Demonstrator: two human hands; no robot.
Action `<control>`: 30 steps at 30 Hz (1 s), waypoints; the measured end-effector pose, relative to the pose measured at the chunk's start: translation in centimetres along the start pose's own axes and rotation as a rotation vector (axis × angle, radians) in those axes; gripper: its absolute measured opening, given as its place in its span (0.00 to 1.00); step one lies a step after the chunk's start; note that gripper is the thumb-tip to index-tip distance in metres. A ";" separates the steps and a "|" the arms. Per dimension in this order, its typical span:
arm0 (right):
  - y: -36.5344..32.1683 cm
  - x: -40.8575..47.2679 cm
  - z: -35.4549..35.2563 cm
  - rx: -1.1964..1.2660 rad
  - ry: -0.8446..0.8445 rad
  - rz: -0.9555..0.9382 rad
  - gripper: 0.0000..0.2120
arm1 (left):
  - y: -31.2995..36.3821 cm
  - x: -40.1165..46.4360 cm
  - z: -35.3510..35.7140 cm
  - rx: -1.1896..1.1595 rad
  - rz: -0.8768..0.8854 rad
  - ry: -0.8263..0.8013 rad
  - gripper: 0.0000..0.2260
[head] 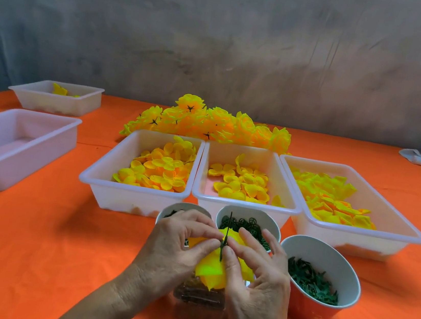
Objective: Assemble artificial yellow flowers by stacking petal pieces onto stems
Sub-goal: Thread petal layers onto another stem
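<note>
Low in the middle, my left hand (179,246) and my right hand (256,269) meet around a yellow petal piece (209,270) threaded on a thin dark green stem (226,235). Both hands pinch the petal and stem between thumb and fingertips, and the stem's tip sticks up above them. Three white tubs just behind hold loose yellow petals: the left tub (98,171), the middle tub (246,204) and the right tub (408,231). A heap of finished yellow flowers (208,124) lies behind the tubs.
Three paper cups of green plastic parts stand by my hands: the left cup (170,209), the middle cup (250,212), the right cup (318,307). A clear container (198,302) sits under my hands. Two white tubs (19,139) (57,96) stand far left on the orange cloth (58,246).
</note>
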State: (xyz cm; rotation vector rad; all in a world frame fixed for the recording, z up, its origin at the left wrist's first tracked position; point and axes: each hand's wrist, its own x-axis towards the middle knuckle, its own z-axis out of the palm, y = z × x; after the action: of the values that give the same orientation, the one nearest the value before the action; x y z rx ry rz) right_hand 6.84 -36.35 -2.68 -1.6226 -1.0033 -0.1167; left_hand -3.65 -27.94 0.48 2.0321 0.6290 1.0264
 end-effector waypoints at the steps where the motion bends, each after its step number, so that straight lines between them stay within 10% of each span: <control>1: -0.1 0.1 -0.2 0.030 -0.039 0.031 0.09 | 0.0 -0.1 0.0 0.004 0.003 0.003 0.07; 9: 0.0 0.5 -0.2 0.019 -0.065 0.023 0.08 | -0.6 0.8 0.1 0.231 0.206 0.018 0.04; 30: -2.1 4.0 -2.4 -0.030 -0.322 -0.034 0.05 | 0.2 0.5 -2.3 -0.009 -0.107 0.195 0.05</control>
State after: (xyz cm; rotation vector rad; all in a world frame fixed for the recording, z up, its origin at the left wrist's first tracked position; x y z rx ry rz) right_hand 8.98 -36.26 1.98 -1.6845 -1.2790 0.1110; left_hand -5.27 -26.77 1.74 1.8829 0.8243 1.1698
